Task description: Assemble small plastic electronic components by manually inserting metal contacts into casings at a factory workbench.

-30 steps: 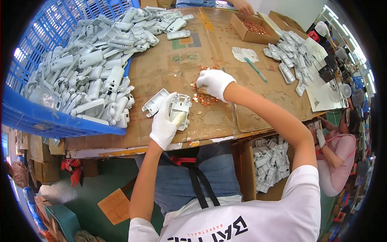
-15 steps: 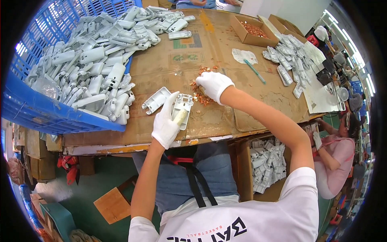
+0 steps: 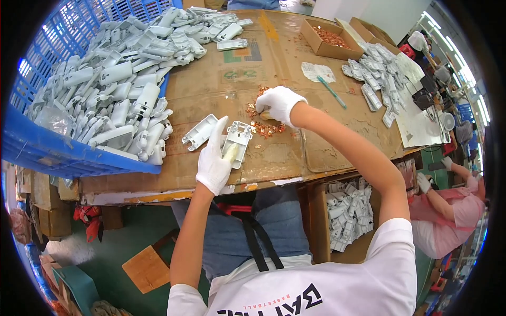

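Note:
My left hand, in a white glove with bare thumb tip, grips a white plastic housing whose hollow inner side faces up. Just left of it, a second white housing lies open side up on the cardboard-covered table. My right hand, gloved too, is over a small heap of copper-coloured metal pieces. Its fingers are curled together at the heap, and whatever they pinch is hidden.
A blue crate at left spills many white housings onto the table. A cardboard box of copper pieces, a teal pen and more housings are at far right. Below the edge stands a box of white parts; a co-worker sits right.
My right hand stays at the copper heap, its fingers shifting slightly among the pieces. My left hand and housing barely move. The co-worker at right has leaned away, arms reaching outward.

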The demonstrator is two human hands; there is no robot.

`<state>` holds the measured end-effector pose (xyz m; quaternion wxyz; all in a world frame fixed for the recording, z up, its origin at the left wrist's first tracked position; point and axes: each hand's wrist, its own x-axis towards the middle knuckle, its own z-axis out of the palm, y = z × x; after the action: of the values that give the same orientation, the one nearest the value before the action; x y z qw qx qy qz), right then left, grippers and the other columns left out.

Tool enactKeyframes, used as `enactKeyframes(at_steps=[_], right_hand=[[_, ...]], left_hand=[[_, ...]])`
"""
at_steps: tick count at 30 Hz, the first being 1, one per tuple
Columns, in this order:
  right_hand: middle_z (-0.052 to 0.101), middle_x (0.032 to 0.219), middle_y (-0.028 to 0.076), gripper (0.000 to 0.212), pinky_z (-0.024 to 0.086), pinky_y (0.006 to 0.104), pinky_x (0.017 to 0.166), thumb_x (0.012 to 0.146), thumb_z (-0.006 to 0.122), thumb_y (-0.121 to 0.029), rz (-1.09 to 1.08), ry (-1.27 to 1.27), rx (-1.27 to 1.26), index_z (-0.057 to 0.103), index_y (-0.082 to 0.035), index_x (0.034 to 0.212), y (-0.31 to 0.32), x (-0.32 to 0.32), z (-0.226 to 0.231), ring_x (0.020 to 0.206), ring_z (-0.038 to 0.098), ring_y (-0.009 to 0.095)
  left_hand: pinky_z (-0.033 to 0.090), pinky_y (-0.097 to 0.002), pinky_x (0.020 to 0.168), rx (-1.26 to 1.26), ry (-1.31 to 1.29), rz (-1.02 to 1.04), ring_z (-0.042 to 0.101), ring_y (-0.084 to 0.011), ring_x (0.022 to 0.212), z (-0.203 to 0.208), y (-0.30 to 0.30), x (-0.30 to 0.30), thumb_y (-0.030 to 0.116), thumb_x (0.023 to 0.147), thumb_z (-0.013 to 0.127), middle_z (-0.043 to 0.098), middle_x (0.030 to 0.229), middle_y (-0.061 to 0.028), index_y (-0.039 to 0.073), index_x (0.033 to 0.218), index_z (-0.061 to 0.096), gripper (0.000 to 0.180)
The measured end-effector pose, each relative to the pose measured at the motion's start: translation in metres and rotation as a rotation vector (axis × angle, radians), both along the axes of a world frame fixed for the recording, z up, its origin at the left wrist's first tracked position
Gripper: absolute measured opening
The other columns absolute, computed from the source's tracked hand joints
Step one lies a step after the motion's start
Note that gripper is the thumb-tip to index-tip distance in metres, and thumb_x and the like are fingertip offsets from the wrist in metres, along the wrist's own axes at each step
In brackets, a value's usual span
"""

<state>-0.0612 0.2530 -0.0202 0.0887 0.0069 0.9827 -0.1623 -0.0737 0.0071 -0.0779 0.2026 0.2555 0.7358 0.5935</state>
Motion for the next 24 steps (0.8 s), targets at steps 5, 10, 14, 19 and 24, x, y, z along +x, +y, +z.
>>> enactKeyframes(at_steps=[5,10,14,19,24], right_hand=[[0.071,0.094,0.018,0.020,0.055,0.0437,0.078,0.076,0.063,-0.013,-0.026,-0.123,0.251,0.073,-0.007,0.092,-0.022,-0.003,0.024,0.088,0.069,0.035],[0.073,0.093,0.013,0.022,0.057,0.0430,0.073,0.073,0.073,-0.014,0.139,-0.104,0.336,0.075,-0.005,0.094,-0.044,-0.010,0.018,0.087,0.071,0.029],[0.071,0.099,0.017,0.022,0.055,0.0414,0.080,0.074,0.070,-0.017,-0.040,0.050,0.211,0.073,-0.006,0.092,-0.033,0.002,0.005,0.095,0.068,0.030],[0.064,0.090,0.015,0.015,0.050,0.0420,0.081,0.077,0.063,-0.014,-0.190,0.536,-0.377,0.064,-0.008,0.091,-0.045,0.027,-0.014,0.089,0.063,0.034],[0.065,0.095,0.019,0.023,0.050,0.0417,0.087,0.075,0.062,-0.009,-0.127,0.792,-0.504,0.066,-0.005,0.096,-0.060,0.050,-0.019,0.093,0.063,0.036]], left_hand=[[0.033,-0.0332,0.110,0.230,0.034,-0.070,0.043,-0.0227,0.131,0.003,0.007,-0.001,-0.009,0.077,0.056,0.044,0.142,-0.0136,0.003,0.148,0.033,0.076],[0.039,-0.0329,0.103,0.210,0.105,-0.025,0.052,-0.0203,0.114,-0.020,-0.003,-0.016,-0.012,0.072,0.054,0.053,0.124,-0.0092,0.004,0.134,0.047,0.065],[0.042,-0.0332,0.101,0.144,0.289,0.097,0.053,-0.0206,0.113,-0.020,0.013,-0.009,-0.011,0.074,0.059,0.055,0.122,-0.0105,0.000,0.128,0.050,0.056],[0.048,-0.0326,0.091,0.114,0.184,0.295,0.060,-0.0199,0.099,-0.014,0.029,-0.007,0.000,0.077,0.071,0.062,0.111,-0.0108,-0.002,0.120,0.057,0.046],[0.049,-0.0327,0.090,-0.003,0.391,0.300,0.062,-0.0220,0.098,0.007,0.069,-0.003,0.002,0.076,0.068,0.065,0.110,-0.0098,0.000,0.115,0.058,0.041]])
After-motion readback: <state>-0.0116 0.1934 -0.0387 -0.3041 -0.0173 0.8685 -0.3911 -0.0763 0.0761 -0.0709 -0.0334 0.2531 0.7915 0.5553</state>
